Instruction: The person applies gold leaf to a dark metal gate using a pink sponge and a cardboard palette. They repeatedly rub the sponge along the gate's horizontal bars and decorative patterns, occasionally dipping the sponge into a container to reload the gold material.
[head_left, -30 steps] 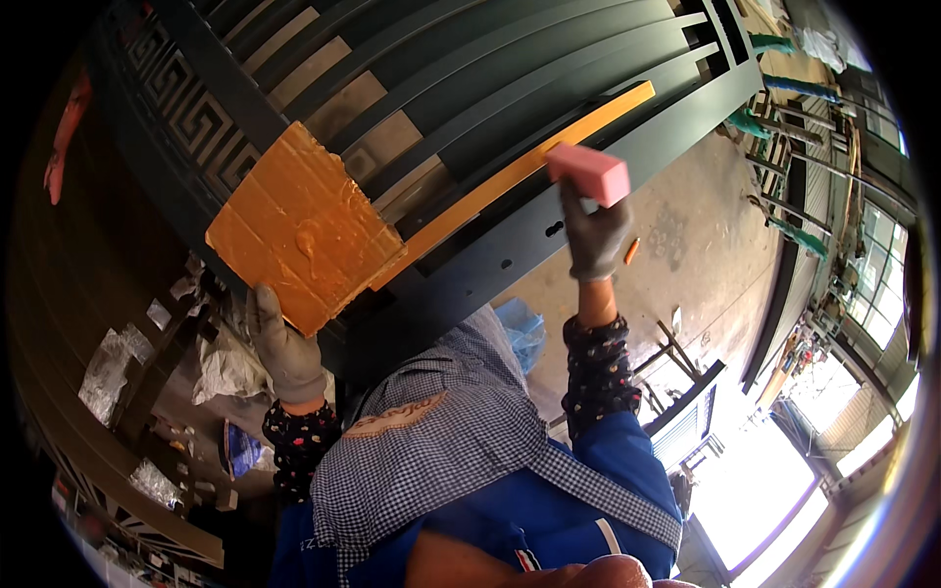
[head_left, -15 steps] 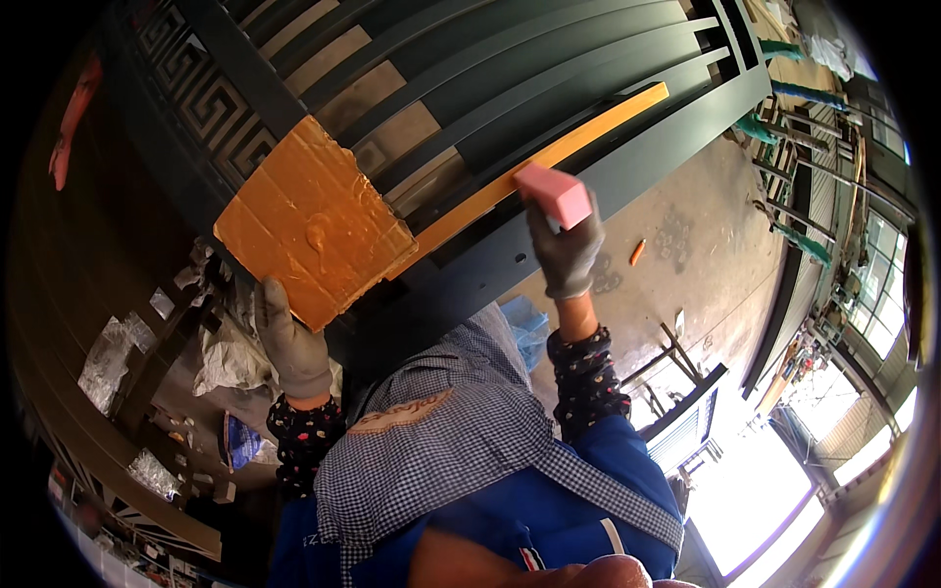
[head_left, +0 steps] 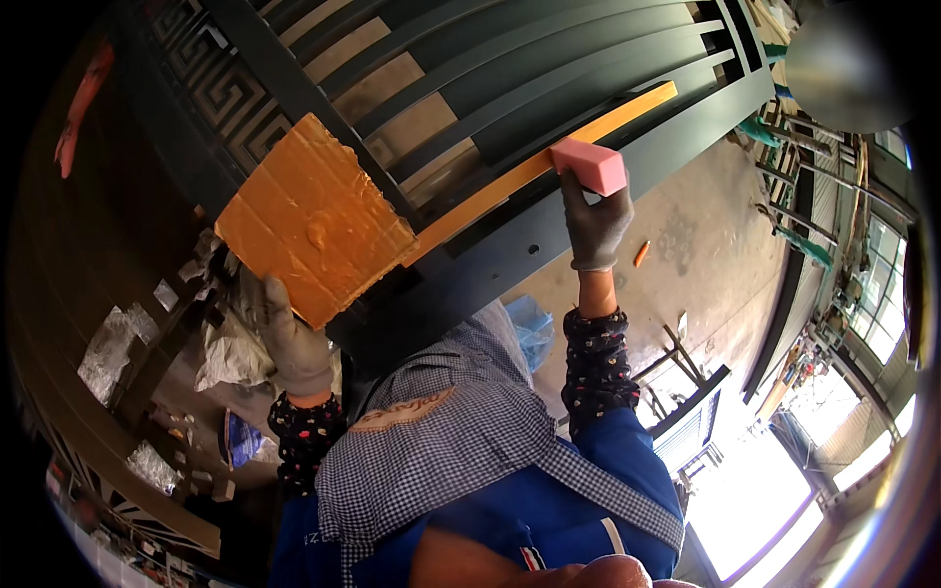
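Observation:
My right hand (head_left: 599,228), in a grey glove, grips a pink sponge block (head_left: 592,168). One end of the block meets a narrow gold-orange strip (head_left: 510,183) that runs along a dark grey slatted metal panel (head_left: 608,188). At the left, my gloved left hand (head_left: 291,338) holds the lower edge of a piece of cardboard (head_left: 316,225) coated in gold-orange paint. A thicker blob of paint lies near its middle. The thumb shows on the near side, while the other fingers are partly hidden behind the board.
A Greek-key pattern (head_left: 233,108) decorates the panel's left part. Crumpled plastic sheeting (head_left: 231,355) lies at the lower left. A blue plastic bag (head_left: 530,331) and a small orange object (head_left: 641,254) are on the floor (head_left: 686,235). Metal racks stand at the right.
My right hand and the sponge block have moved to the right and slightly up along the gold-orange strip. The left hand and cardboard stay nearly in place.

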The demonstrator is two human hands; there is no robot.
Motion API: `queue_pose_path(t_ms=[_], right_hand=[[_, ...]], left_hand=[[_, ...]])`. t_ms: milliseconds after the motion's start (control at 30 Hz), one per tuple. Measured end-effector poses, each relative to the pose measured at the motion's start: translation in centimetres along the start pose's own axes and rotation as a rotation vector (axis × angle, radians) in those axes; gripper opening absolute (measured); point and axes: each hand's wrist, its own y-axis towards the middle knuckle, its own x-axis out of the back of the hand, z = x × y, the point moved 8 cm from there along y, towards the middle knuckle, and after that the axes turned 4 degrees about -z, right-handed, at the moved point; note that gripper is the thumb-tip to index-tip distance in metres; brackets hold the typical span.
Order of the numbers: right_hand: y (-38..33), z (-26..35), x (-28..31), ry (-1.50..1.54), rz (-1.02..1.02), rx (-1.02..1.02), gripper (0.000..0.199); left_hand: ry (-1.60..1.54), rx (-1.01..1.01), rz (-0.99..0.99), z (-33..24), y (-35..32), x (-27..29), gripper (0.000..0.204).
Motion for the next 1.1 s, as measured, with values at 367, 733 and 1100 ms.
queue_pose_path(t_ms=[367, 733, 1100], right_hand=[[-5.6, 5.3, -1.9, 0.071, 0.246, 0.078, 0.036], [-8.2, 5.9, -2.8, 0.031, 0.177, 0.071, 0.037], [-13.5, 11.0, -3.6, 0.082, 0.278, 0.164, 0.035]], left_hand=[[-0.125, 0.136, 0.022, 1.3, -0.8, 1.2, 0.046], [-0.119, 0.145, -0.038, 0.8, -1.4, 2.2, 0.04], [-0.461, 0.372, -0.075, 3.3, -2.1, 4.5, 0.069]])
